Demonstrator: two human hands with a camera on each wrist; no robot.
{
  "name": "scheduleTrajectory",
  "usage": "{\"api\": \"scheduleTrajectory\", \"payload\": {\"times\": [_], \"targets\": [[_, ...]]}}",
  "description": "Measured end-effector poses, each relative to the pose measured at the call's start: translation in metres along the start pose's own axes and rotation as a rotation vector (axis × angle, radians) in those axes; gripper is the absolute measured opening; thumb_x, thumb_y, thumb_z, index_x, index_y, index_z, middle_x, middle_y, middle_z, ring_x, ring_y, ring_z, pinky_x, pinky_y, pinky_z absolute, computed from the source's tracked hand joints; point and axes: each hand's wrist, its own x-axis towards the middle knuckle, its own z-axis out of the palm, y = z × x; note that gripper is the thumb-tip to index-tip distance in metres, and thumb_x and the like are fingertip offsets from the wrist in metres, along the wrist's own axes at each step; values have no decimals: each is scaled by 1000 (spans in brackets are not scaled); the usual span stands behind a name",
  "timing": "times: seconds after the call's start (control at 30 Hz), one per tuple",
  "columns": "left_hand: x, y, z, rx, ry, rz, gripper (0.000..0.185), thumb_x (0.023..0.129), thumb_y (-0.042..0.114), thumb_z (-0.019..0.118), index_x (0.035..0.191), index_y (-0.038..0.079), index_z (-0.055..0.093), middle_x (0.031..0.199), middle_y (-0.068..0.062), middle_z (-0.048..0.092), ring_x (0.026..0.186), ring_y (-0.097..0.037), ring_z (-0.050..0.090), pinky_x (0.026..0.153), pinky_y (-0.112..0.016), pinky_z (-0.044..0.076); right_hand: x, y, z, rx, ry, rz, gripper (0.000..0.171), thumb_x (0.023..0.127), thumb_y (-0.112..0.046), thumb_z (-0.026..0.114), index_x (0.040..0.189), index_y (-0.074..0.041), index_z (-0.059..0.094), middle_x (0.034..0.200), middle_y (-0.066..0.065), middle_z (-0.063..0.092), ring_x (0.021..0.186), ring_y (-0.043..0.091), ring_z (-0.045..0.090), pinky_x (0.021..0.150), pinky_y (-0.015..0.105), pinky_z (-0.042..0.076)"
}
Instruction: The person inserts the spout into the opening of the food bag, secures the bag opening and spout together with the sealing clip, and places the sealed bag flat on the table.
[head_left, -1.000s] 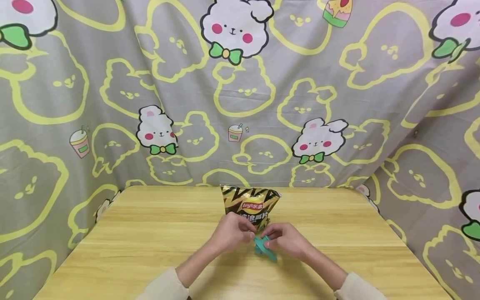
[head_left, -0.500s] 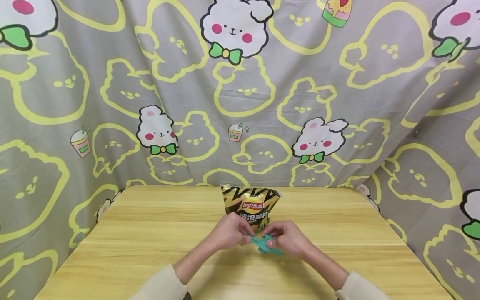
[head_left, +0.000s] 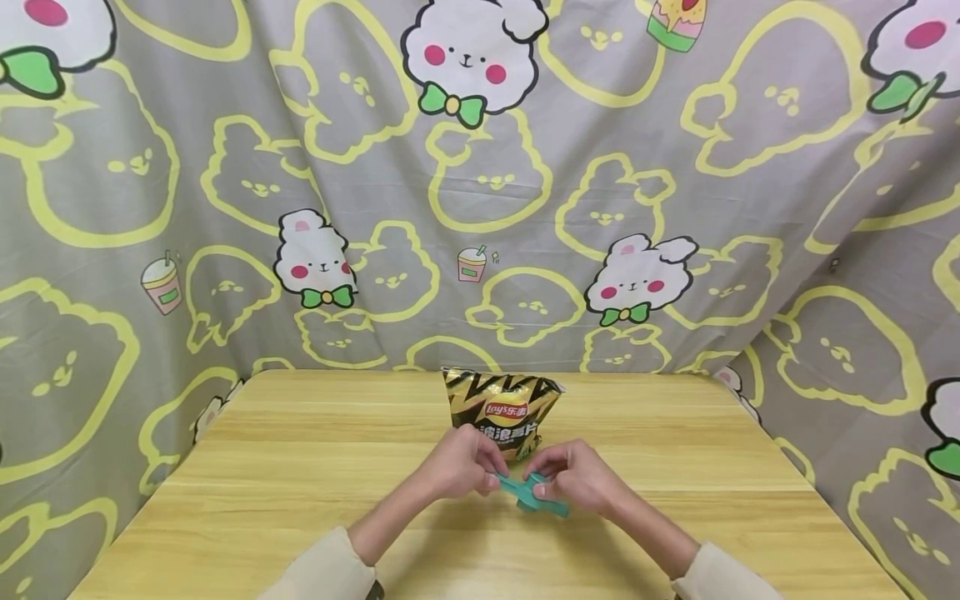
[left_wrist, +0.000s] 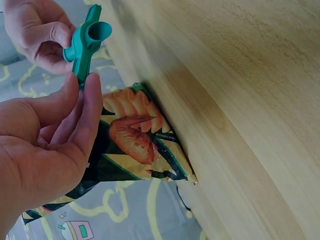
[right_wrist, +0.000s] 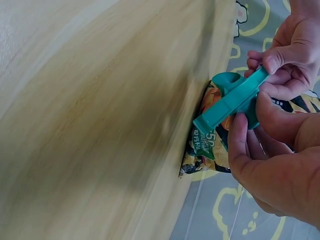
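Note:
In front of the chip bag, both hands hold a teal bag clip with a round spout [head_left: 552,506]. The left hand [head_left: 459,464] pinches one end of the clip between thumb and fingertips. At its middle, by the spout, the right hand [head_left: 579,477] pinches it with thumb and fingers. The right wrist view shows the clip [right_wrist: 225,106] as a long straight bar, its far end sticking out free. Standing upright just behind the hands is the black and gold Lay's chip bag [head_left: 504,398]; its lower left part is hidden by the left hand.
A wooden table [head_left: 300,467] lies under the hands and the bag. Grey curtains [head_left: 480,317] with yellow outlines and white cartoon animals hang behind the table and along both sides.
The clip has turned from steeply slanted to flatter, its free end swinging right and up. The hands have moved slightly apart along it. The chip bag stays where it was.

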Motion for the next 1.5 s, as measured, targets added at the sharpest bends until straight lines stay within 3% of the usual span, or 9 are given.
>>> {"api": "scheduleTrajectory", "payload": {"times": [0.13,0.43,0.63,0.87,1.5], "targets": [[0,0,-2,-20,-17,5,17,76,-14,78,81,2,76,70,-7,72,60,-24,71,65,-44,62,1,0,-1,-4,-16,-9,21,77,6,75,98,5,75,84,9,74,75,17,62,67,27,50],[0,-3,-4,-49,-52,-1,20,79,-15,74,84,4,76,77,-16,74,64,-22,71,67,-41,61,1,-1,-2,-13,-38,-24,19,79,6,75,98,4,75,85,9,73,75,17,63,68,27,50],[1,-2,-5,-52,-52,3,21,76,-16,75,81,4,76,74,-12,74,64,-20,70,66,-39,61,2,-1,-3,-24,-46,-28,20,77,6,74,97,3,75,86,10,74,76,17,63,68,27,52],[1,-4,-6,4,-30,22,20,74,-13,79,79,6,76,72,-6,73,65,-13,66,62,-26,54,2,0,-3,-50,-30,-26,21,76,5,76,97,2,76,89,9,75,79,17,65,71,30,53],[2,-6,-3,57,-43,60,18,72,-6,85,79,7,76,72,2,72,67,-8,66,64,-21,55,1,-1,-4,-76,-39,1,23,72,7,76,93,-2,77,86,9,74,78,17,65,73,34,54]]}}
